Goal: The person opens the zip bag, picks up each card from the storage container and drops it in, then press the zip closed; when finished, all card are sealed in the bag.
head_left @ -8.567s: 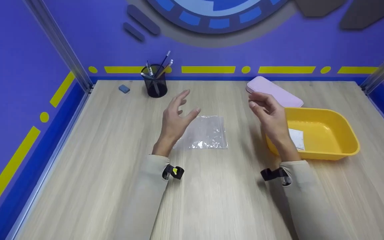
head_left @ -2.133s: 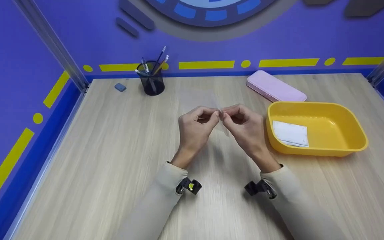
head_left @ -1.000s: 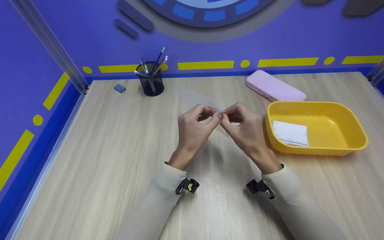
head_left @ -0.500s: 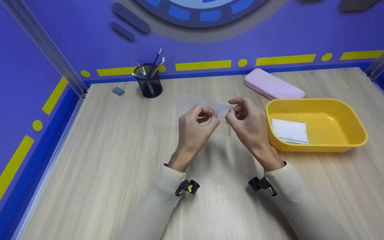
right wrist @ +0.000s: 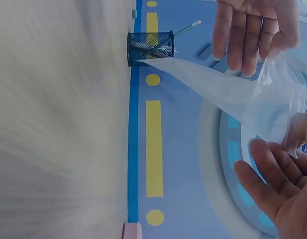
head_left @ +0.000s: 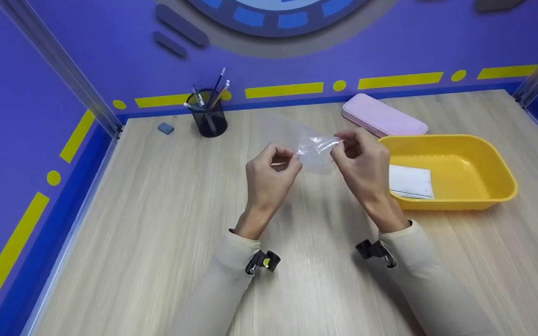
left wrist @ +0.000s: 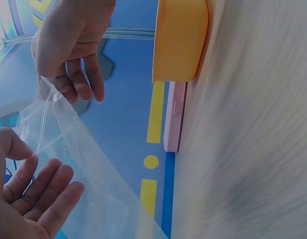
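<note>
A clear zip-lock bag is stretched between both hands above the table, its mouth edge toward the person. My left hand pinches one side of the mouth between thumb and index finger; my right hand pinches the other side. In the left wrist view the ridged zip strip of the bag runs from one hand to the other, and the body of the bag hangs away from it. The right wrist view shows the bag tapering away from the fingers, with nothing visible inside.
To the right stands a yellow tray with white cards in it. Behind it lies a pink pencil case. A black mesh pen cup with several pencils and a blue eraser are at the back left.
The hands reached the bag lying on the table and lifted it. Their fingertips met at its mouth, then the right hand moved right, spreading the mouth edge between them.
</note>
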{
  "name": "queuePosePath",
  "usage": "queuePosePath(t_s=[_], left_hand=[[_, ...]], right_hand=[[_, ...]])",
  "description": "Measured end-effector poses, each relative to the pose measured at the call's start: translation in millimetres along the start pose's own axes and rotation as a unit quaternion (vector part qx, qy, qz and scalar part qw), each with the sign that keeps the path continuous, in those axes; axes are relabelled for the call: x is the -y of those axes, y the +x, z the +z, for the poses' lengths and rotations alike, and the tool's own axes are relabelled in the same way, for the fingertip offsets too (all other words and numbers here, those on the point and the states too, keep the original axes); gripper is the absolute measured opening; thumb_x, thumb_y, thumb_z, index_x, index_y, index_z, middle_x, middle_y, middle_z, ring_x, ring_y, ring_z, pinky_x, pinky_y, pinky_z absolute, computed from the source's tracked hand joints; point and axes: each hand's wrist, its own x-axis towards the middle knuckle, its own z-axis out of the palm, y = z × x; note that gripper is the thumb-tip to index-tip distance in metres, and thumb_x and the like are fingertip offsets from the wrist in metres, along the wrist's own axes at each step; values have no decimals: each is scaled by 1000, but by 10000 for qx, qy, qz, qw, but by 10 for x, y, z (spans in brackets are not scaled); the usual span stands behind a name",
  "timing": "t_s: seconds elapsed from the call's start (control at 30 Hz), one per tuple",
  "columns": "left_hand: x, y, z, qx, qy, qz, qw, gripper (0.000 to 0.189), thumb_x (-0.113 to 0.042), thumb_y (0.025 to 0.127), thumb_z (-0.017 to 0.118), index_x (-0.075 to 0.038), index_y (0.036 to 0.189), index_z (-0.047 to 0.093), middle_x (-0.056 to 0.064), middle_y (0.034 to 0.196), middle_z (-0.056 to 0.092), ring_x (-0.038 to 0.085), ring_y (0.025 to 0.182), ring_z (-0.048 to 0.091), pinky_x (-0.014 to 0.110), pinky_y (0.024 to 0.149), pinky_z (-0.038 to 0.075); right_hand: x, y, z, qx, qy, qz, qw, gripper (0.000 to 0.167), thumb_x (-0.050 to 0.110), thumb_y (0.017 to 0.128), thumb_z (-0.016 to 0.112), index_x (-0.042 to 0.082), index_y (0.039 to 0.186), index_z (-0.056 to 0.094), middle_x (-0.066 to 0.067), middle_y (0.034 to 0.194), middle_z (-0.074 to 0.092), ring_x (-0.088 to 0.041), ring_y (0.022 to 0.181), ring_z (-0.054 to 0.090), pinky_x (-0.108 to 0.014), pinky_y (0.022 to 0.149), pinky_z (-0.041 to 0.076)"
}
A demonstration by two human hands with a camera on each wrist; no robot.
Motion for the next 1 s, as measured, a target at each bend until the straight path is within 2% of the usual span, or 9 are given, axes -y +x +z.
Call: queuePosePath(t_s=[0.1,0.27,0.47,0.57,0.73,0.87,1.0], left_hand=[[-4,0,-6,-9,37,-46,10000,5,-2,91,71,1,95,71,7,90,75,16,84,75,27,75,64],[0,-2,-16,25,67,-80,9999,11,-4,97,71,2,105,74,7,94,77,15,83,74,30,75,64],[8,-6,-4,-8,19,-71,10000,6,-6,99,72,-2,101,75,2,91,79,12,80,73,29,74,63],[16,-9,12,-33,-37,-127,9999,6,-9,97,77,-3,97,75,0,89,77,10,78,72,28,72,62],[27,-23,32,-12,39,-101,9999,14,-10,92,84,-3,93,73,1,85,75,10,75,71,27,71,62],[32,-25,23,-92,125,-62,9999,16,-7,89,86,-2,90,70,2,81,73,11,73,70,27,69,62],[46,-14,18,-174,168,-57,9997,14,-1,87,84,-2,89,70,3,79,73,11,71,69,28,67,62]], right_hand=[[-19,-7,13,-41,-111,-255,9996,13,-6,92,69,-8,104,72,-17,90,72,-22,71,65,-12,70,51],[-16,-36,57,134,-146,-735,9971,10,-4,95,71,-7,105,71,-16,90,72,-20,73,69,-13,75,56],[18,-82,139,271,-253,-1198,9921,10,-3,94,77,-5,102,72,-15,89,74,-20,72,72,-27,70,63],[30,-105,166,242,-302,-1277,9911,12,-3,92,80,-4,100,71,-14,87,74,-20,70,71,-34,68,65],[39,-135,190,131,-362,-1256,9913,15,-6,89,81,-4,97,69,-13,81,71,-21,65,68,-37,65,64],[21,-148,195,14,-514,-1285,9904,16,-8,87,79,-3,94,66,-12,76,68,-20,62,64,-32,61,61],[-8,-153,200,-85,-572,-1279,9901,17,-10,86,76,-2,91,62,-11,73,66,-18,60,61,-18,60,53]])
